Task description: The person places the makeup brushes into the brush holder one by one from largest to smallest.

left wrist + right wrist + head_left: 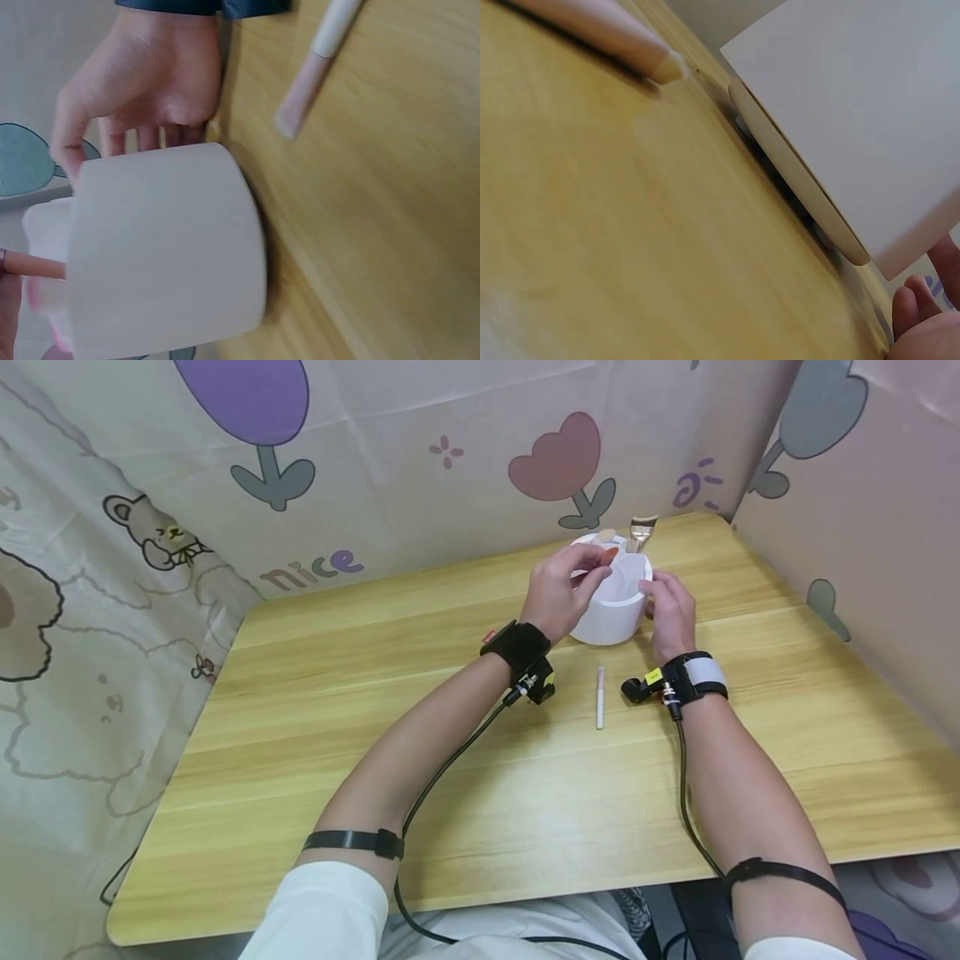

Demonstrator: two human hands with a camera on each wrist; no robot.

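Observation:
A white round brush holder [609,623] with inner dividers stands at the back right of the table. My left hand [558,593] is over its near left rim, pinching a makeup brush with an orange-brown end [610,557]. In the left wrist view the peach handle of that brush [37,265] passes behind the holder's rim. My right hand [671,610] holds the holder's right side, thumb and finger at the rim. A flat brush with a metal ferrule [641,535] rises from the holder's back. Nearer me lies a small white-handled brush [600,697] with pinkish bristles [300,94].
The wooden table [337,710] meets patterned cloth walls [420,468] behind and at the right. Cables [450,760] run from both wrist cameras along the forearms. In the right wrist view the holder's base disc [795,172] sits slightly above the tabletop.

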